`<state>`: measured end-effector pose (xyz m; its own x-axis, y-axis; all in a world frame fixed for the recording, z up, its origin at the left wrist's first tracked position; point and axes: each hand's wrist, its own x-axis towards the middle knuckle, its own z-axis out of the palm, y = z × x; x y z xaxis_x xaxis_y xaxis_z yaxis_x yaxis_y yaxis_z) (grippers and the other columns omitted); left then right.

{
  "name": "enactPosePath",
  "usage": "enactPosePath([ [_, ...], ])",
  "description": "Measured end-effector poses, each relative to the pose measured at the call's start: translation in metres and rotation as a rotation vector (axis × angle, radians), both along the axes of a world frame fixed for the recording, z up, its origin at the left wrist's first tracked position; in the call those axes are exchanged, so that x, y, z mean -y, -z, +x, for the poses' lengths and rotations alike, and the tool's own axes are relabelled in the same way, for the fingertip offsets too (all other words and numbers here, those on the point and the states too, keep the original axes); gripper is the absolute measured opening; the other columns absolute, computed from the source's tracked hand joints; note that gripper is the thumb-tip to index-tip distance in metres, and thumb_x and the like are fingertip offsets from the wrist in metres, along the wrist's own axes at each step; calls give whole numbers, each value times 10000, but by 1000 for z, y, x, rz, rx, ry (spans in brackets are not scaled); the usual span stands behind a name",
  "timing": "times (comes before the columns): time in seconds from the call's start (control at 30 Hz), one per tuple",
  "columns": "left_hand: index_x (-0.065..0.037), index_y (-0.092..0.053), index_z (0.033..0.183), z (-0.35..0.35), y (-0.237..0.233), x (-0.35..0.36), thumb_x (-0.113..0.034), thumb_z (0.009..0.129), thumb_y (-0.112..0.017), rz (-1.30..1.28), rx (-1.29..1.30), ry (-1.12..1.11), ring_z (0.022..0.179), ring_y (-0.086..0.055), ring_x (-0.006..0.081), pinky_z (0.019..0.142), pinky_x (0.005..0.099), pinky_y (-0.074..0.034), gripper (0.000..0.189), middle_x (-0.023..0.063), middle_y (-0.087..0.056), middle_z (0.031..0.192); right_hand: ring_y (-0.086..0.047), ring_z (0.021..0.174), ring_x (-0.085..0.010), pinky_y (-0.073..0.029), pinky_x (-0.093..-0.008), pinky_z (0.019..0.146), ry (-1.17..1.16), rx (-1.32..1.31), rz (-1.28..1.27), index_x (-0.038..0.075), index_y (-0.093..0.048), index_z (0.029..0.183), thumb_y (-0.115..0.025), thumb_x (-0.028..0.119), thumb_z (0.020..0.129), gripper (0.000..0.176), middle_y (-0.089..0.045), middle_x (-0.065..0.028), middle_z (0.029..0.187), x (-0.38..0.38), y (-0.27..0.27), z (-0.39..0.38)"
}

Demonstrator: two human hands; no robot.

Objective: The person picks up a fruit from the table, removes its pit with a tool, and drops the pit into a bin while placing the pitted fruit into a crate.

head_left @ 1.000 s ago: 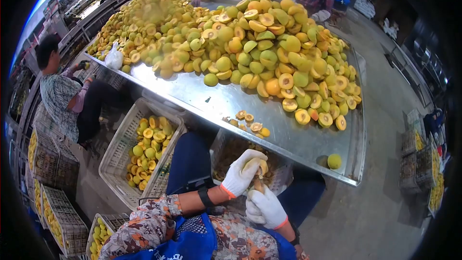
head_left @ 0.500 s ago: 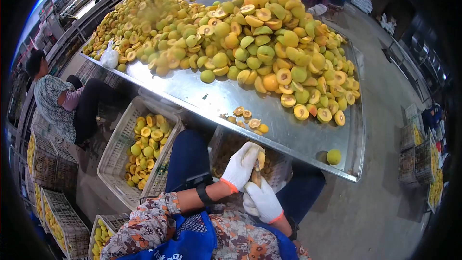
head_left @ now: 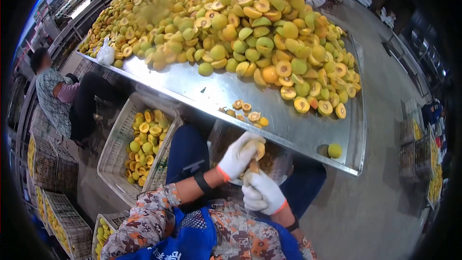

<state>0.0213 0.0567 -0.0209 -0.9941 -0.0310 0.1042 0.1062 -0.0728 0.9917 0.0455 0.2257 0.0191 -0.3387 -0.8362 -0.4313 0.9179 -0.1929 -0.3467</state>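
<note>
My left hand (head_left: 238, 156), in a white glove with an orange cuff, is closed around a halved yellow stone fruit (head_left: 260, 151). Just below it, my right hand (head_left: 262, 192), gloved the same way, is closed on a small tan-handled tool (head_left: 253, 166). The tool's upper end meets the fruit half; its tip is hidden. Both hands are over my lap, in front of the metal table's (head_left: 187, 91) near edge. Under them stands a crate (head_left: 217, 137) with brownish bits inside, partly covered by my hands.
A large heap of halved yellow-green fruit (head_left: 231, 33) covers the table's far part. A few scraps (head_left: 254, 116) and one green fruit (head_left: 335, 150) lie near the edge. On my left stands a crate of fruit halves (head_left: 108, 163); beyond it sits a person (head_left: 57, 98). More crates (head_left: 418, 154) stand right.
Both hands have shifted slightly, the left one up and leftward, still holding the fruit half and the tool. The view has tilted slightly. The heap looks unchanged.
</note>
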Motion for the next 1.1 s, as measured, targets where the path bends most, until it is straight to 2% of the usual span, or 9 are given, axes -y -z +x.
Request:
enactPosePath([
  [0.27,8,-624,1180,-17,-35,55,-300,1055,-486,125,-2,488,919,-649,142,858,288,-515,360,95,-690,1015,-282,306,-81,-206,-251,312,-84,-43,-7,125,-500,964,-435,148,1039,103,-367,13,485,22,-10,-7],
  [0.47,-17,-620,1072,-7,-32,30,-445,1068,-440,371,-68,244,775,-617,162,725,298,-519,464,139,-674,922,-291,312,-86,-222,-253,312,-115,-56,53,106,-487,964,-446,106,1014,65,-384,10,496,33,-17,-13],
  [0.57,-84,-610,1136,-7,-28,36,-516,1045,-488,1079,202,-5,703,-622,207,570,302,-504,458,106,-651,881,-336,366,-80,-257,-247,328,-154,-258,26,75,-471,960,-513,91,981,50,-419,-2,561,36,-15,-12],
  [0.67,-108,-627,1120,-2,-32,90,-498,1042,-497,675,60,-483,635,-614,159,495,248,-470,418,96,-671,890,-329,370,-81,-262,-244,335,13,-353,203,79,-469,954,-529,106,979,70,-417,-1,567,24,-6,-16],
  [0.7,-79,-630,1155,6,-31,130,-411,1049,-507,491,-33,-331,740,-659,155,553,252,-523,369,78,-676,873,-332,375,-79,-267,-242,340,0,-336,267,84,-461,968,-547,127,982,97,-424,3,577,15,1,-20],
  [0.73,-86,-640,1035,9,-35,155,-409,1063,-480,-167,-129,-553,556,-563,120,468,251,-416,361,49,-654,773,-342,383,-77,-270,-242,345,1,-352,298,93,-446,1000,-560,159,989,132,-427,6,590,7,7,-19],
  [0.87,-102,-721,1069,-12,-38,212,-360,893,-698,-1681,-52,-689,964,-689,352,877,439,-536,313,127,-714,1070,-413,411,-84,-313,-255,366,-113,-357,508,84,-453,1111,-586,214,1003,215,-472,7,619,-5,42,-15],
  [0.97,-124,-675,1202,-81,-32,202,-383,903,-672,-1251,12,-497,1196,-577,379,1030,469,-461,395,157,-654,1207,-419,416,-95,-322,-265,371,-121,-413,566,80,-445,1081,-599,221,989,228,-473,-1,630,5,45,-16],
  [1.1,-180,-561,1335,-188,2,201,-452,883,-653,-1450,174,-326,1179,-568,419,1020,485,-459,536,196,-557,1322,-453,434,-112,-347,-277,392,-95,-615,647,59,-455,1051,-609,230,974,243,-502,-24,653,10,60,-13],
])
